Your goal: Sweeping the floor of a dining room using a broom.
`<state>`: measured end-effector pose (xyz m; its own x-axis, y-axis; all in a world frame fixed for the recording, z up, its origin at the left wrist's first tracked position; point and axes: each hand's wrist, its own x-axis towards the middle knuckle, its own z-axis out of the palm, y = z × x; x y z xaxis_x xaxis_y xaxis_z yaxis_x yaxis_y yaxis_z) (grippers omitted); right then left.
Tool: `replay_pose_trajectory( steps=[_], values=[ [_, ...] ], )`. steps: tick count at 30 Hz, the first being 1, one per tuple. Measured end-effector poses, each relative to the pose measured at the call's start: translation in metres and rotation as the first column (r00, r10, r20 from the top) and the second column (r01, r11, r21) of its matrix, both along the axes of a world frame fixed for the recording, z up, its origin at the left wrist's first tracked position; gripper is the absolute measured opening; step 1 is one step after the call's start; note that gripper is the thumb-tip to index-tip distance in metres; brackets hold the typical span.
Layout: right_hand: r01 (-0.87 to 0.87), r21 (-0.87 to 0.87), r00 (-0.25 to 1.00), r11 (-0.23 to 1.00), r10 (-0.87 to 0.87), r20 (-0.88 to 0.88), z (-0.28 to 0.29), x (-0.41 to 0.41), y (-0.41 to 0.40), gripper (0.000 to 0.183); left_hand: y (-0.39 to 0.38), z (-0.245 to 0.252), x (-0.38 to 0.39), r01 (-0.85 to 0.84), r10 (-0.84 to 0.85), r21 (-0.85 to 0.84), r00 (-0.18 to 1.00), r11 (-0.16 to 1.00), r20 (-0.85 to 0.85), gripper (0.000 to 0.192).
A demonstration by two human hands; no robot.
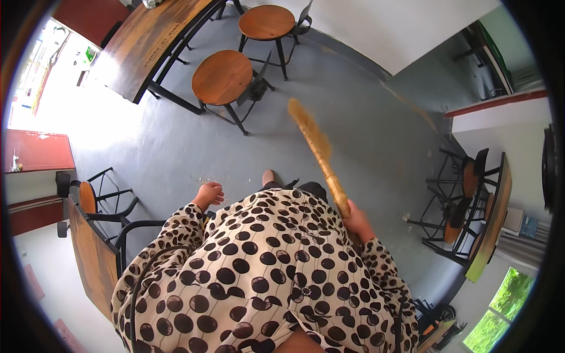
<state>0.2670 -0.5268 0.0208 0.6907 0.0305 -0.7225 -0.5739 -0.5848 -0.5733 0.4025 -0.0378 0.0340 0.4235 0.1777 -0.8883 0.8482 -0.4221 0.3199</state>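
In the head view my right hand (358,222) is closed around the handle of a straw broom (324,165). The broom slants up and to the left from the hand, its bristle end raised towards the middle of the grey floor. My left hand (210,194) hangs at my left side with nothing visible in it, its fingers loosely curled. Pale debris (207,180) lies scattered on the floor near that hand. One foot (268,177) shows below the hem of my dotted top.
Two wooden-seated chairs (223,77) (266,22) stand ahead beside a long wooden table (145,48). Another table (93,253) with a chair (88,197) is at the left. More chairs (470,176) and a table (494,212) line the right. A white wall (375,31) rises ahead.
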Motion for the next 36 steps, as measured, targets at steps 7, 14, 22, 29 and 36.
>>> replay_pose_trajectory(
  steps=[7, 14, 22, 29, 36],
  values=[
    [0.055, -0.336, 0.998, 0.94, -0.043, 0.043, 0.012, 0.086, 0.089, 0.067, 0.127, 0.052, 0.006, 0.008, -0.009, 0.069, 1.0, 0.998, 0.015, 0.034],
    [0.125, -0.528, 0.99, 0.84, -0.14, 0.012, 0.028, 0.124, 0.211, 0.04, 0.295, 0.156, 0.0, 0.345, -0.352, 0.281, 0.936, 0.895, -0.026, 0.034],
    [-0.274, -0.587, 0.962, 0.762, 0.228, -0.154, 0.061, 0.088, 0.175, 0.036, 0.385, 0.035, -0.129, 0.308, -0.308, 0.015, 0.949, 0.951, 0.063, 0.03],
    [-0.364, -0.524, 0.931, 0.77, 0.317, -0.182, 0.131, 0.025, 0.081, 0.053, 0.254, 0.126, -0.113, 0.257, -0.275, 0.164, 0.956, 0.952, 0.098, 0.029],
    [-0.098, -0.284, 0.975, 0.954, 0.034, -0.22, 0.049, -0.01, 0.154, 0.067, 0.243, 0.089, -0.123, 0.182, -0.187, 0.083, 0.98, 0.98, 0.069, 0.029]
  ],
)
